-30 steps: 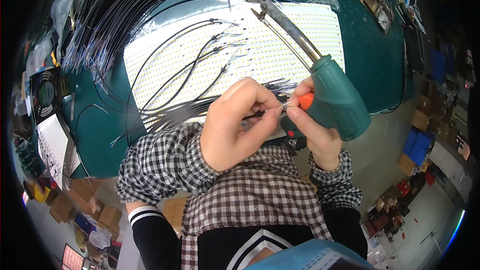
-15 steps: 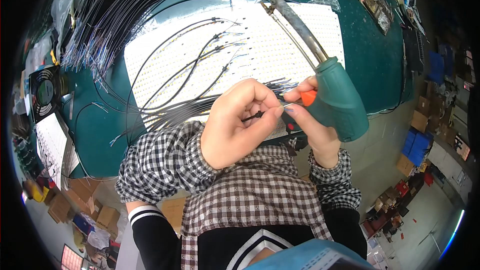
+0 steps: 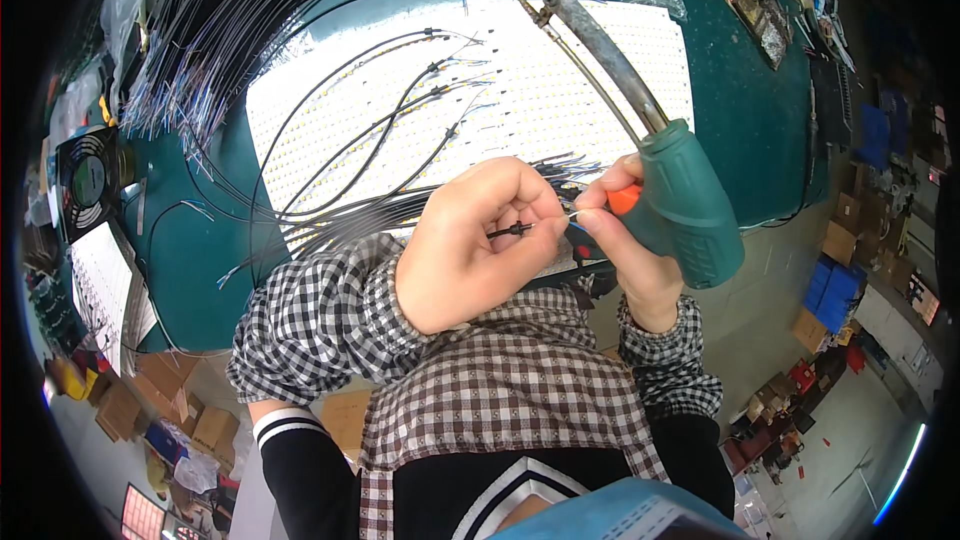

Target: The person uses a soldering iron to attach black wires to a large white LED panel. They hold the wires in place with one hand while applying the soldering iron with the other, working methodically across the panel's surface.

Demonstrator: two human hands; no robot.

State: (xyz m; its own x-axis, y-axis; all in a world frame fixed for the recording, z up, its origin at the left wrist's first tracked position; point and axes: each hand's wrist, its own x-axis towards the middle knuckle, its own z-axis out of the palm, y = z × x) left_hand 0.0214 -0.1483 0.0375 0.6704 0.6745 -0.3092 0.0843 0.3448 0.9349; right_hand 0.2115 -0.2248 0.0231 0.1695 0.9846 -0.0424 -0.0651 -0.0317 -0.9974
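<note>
My left hand [image 3: 487, 245] is closed around a black cable [image 3: 515, 229] that carries a small black grommet. Its thumb and forefinger pinch the cable's thin wire ends. My right hand [image 3: 632, 250] meets it fingertip to fingertip, pinching a thin wire [image 3: 574, 214] between thumb and forefinger. That same hand also holds a green soldering gun [image 3: 690, 205] with an orange trigger; its bent metal tip points up and away from the wires. Beyond my hands, several black cables with stripped ends [image 3: 400, 120] lie on a white sheet of small LED boards [image 3: 590, 70].
A large bundle of black cables [image 3: 230, 30] arches over the far left of the green table [image 3: 740, 120]. A black fan [image 3: 88, 180] and white sheets [image 3: 110, 285] stand at the left edge. Tools and a worn box [image 3: 755, 5] lie far right.
The soldering gun has shifted slightly right and down with my right hand. The fingertips of both hands are still together at the wire ends.
</note>
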